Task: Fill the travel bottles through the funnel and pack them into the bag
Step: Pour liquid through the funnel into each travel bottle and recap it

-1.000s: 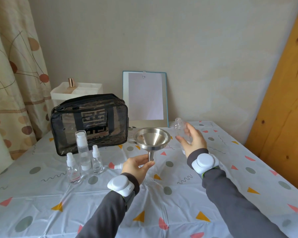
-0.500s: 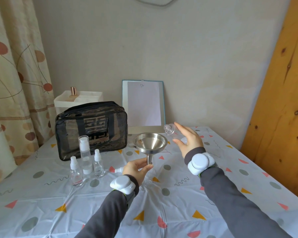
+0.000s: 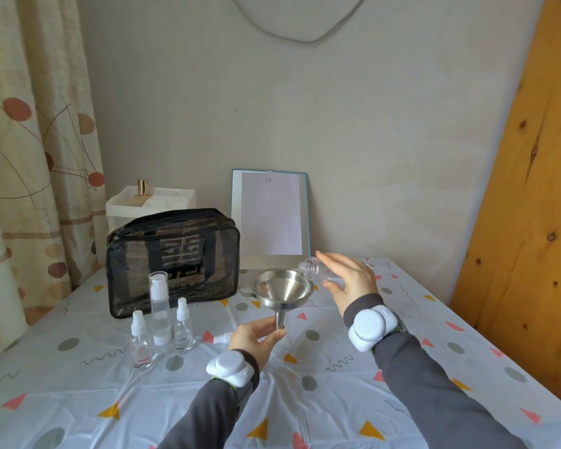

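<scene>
Head view, and from where I'm standing it's pretty clear what's going on. The left grip (image 3: pixel 256 338) is pinching the funnel (image 3: pixel 284 286) by its narrow stem, thumb and fingertips closed on it. The steel bowl sits upright above the hand, off the desk (image 3: pixel 337 403).

The right grip (image 3: pixel 350 281) is wrapped round a clear bottle (image 3: pixel 309 268) that's tipped over toward the funnel. Its open threaded mouth is just beside the bowl's rim, on the side away from the bag. I can't tell if they actually touch, and most of the bottle's body is hidden behind the hand. There's a white wrist unit (image 3: pixel 230 367) strapped over the grey sleeve on the left arm and a matching 1 on the right.

Right next to the left grip, a white spray cap (image 3: pixel 222 337) lies on its side on the desk. Further out that way, 3 capped bottles stand close together. There's a tall pump bottle (image 3: pixel 160 312) in the middle, a small spray bottle (image 3: pixel 141 341) nearer me, and a second spray bottle (image 3: pixel 183 328) on its other side.

Behind those 3 stands the bag (image 3: pixel 174 260), black and see-through, upright on the desk. Behind it is a white box (image 3: pixel 175 197) with a rose-gold cap (image 3: pixel 142 187) poking up. A clipboard (image 3: pixel 271 218) with a white sheet leans on the wall behind the funnel. There's a patterned curtain (image 3: pixel 30 157) off on the bag's side and a wooden panel (image 3: pixel 531 189) on the opposite side.
</scene>
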A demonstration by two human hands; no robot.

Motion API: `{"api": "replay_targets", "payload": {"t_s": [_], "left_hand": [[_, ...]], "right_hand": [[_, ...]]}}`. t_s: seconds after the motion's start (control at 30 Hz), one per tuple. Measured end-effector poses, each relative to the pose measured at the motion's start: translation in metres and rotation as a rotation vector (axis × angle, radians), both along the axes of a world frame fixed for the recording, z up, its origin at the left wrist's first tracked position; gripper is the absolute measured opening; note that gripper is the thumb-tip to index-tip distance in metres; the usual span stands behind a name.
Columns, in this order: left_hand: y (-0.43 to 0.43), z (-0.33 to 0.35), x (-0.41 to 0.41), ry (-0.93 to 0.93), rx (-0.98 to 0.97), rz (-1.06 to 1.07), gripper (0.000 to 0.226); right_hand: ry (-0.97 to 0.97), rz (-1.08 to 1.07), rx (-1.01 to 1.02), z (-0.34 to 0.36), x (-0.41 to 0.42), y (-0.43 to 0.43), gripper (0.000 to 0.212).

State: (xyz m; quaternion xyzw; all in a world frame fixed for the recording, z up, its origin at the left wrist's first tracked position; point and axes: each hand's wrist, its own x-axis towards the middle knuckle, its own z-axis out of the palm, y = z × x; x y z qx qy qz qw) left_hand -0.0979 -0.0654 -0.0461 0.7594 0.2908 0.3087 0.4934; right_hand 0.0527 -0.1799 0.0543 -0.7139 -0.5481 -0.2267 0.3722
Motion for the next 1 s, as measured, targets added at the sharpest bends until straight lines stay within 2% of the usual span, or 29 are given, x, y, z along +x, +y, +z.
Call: {"api": "replay_targets", "payload": {"t_s": [0.13, 0.23, 0.8, 1.0], "left_hand": [[0.0001, -0.0018, 0.0003, -0.002, 0.000, 0.019, 0.017], [0.0006, -0.0028, 0.0009, 0.000, -0.006, 0.027, 0.025], [-0.0009, -0.0002, 0.0018, 0.018, -0.019, 0.054, 0.031], [-0.0017, -0.0009, 0.0015, -0.010, -0.015, 0.055, 0.021]], "right_hand": [[-0.051, -0.002, 0.020, 0.0009, -0.0001, -0.0007, 0.054], [-0.073, 0.018, 0.018, 0.0018, -0.0003, -0.0003, 0.055], [-0.101, -0.015, -0.009, 0.0010, 0.0020, 0.0014, 0.059], [-0.115, -0.034, -0.052, 0.0022, 0.0006, -0.0005, 0.058]]}}
